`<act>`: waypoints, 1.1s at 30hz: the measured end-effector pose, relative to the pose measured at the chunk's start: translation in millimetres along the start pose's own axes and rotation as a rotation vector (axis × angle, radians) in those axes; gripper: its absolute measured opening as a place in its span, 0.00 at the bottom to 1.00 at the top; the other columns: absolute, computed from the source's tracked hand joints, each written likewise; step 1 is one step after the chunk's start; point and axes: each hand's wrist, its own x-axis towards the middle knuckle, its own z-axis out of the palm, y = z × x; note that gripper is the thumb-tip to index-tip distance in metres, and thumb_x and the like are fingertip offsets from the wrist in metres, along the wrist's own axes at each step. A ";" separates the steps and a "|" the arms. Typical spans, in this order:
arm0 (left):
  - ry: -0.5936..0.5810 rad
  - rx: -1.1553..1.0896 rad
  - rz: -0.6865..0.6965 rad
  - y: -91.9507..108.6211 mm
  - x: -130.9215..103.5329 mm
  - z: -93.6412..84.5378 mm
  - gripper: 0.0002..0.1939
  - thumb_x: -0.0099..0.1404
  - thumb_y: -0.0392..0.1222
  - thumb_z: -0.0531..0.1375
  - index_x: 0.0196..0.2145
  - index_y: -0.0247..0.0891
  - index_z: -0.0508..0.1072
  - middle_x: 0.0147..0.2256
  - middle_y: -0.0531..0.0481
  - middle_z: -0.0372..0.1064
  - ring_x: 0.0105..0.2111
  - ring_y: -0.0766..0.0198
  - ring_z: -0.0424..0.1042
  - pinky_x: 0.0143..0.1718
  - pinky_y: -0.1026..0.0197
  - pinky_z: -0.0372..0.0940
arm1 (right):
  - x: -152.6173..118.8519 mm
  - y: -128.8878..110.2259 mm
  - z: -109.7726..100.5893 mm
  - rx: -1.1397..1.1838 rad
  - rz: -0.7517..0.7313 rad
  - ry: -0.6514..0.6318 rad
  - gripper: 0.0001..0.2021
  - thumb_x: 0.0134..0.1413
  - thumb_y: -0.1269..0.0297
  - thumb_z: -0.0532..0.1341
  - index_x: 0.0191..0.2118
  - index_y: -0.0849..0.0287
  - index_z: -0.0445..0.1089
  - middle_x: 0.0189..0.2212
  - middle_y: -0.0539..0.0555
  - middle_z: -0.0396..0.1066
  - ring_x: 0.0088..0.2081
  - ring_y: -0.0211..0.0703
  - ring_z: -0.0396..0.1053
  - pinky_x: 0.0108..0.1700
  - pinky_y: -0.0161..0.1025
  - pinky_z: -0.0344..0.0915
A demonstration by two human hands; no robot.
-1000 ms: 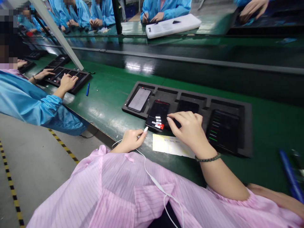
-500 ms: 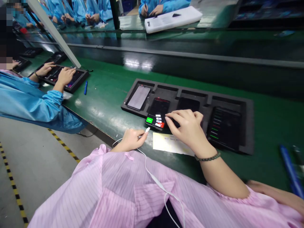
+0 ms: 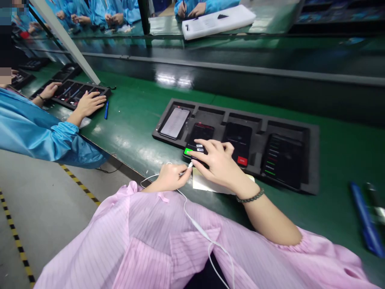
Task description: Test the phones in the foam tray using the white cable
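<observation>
Cable [image 3: 200, 230] in grip, the left hand [image 3: 171, 176] of a person in a pink striped smock [image 3: 150, 249] pinches the white plug [image 3: 190, 164] at the near edge of a stickered phone [image 3: 202, 131], second from left in a dark foam tray [image 3: 314, 160] on a green tabletop [image 3: 132, 124]; whether the plug is seated cannot be told. The right hand [image 3: 218, 162], a dark beaded bracelet [image 3: 252, 196] at its wrist, arches over the phone's lower end with fingers loosely spread, one fingertip [image 3: 192, 153] at a green patch [image 3: 187, 151] on the screen. That end juts past the tray's near edge. A bright-screened phone [image 3: 175, 122] lies in the leftmost compartment, a phone with a red patch [image 3: 237, 134] lies third, and a phone with rows of coloured text [image 3: 284, 160] lies at far right. A pale paper slip [image 3: 203, 182] rests on the tabletop beneath the right hand. At left, a co-worker in a blue sleeve [image 3: 39, 124] has both hands [image 3: 90, 104] over another tray [image 3: 107, 94], a blue pen [image 3: 106, 110] just beside it. On the far side, a long white block [image 3: 210, 26] lies before a person in blue sleeves [image 3: 221, 5].
</observation>
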 end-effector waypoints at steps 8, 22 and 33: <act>0.009 0.011 -0.024 0.5 0.0 1.8 0.25 0.73 0.50 0.49 0.20 0.38 0.69 0.20 0.49 0.71 0.22 0.65 0.68 0.26 0.61 0.49 | 5.8 25.6 -16.1 -0.054 0.182 0.089 0.19 0.69 0.60 0.49 0.49 0.52 0.78 0.58 0.61 0.69 0.55 0.60 0.61 0.48 0.55 0.52; 0.120 0.065 0.109 -3.4 -0.4 8.5 0.26 0.74 0.48 0.49 0.20 0.38 0.70 0.19 0.51 0.71 0.20 0.67 0.69 0.25 0.62 0.49 | 2.1 20.3 -9.0 0.001 0.121 -0.071 0.20 0.66 0.61 0.50 0.49 0.47 0.80 0.61 0.60 0.66 0.57 0.62 0.60 0.51 0.60 0.54; 0.068 0.089 0.086 -1.5 -0.5 4.7 0.24 0.73 0.47 0.50 0.21 0.38 0.70 0.19 0.51 0.70 0.20 0.67 0.68 0.24 0.62 0.46 | 1.1 26.1 -10.7 -0.110 0.229 0.035 0.20 0.66 0.64 0.49 0.49 0.53 0.79 0.61 0.63 0.65 0.58 0.64 0.59 0.52 0.61 0.53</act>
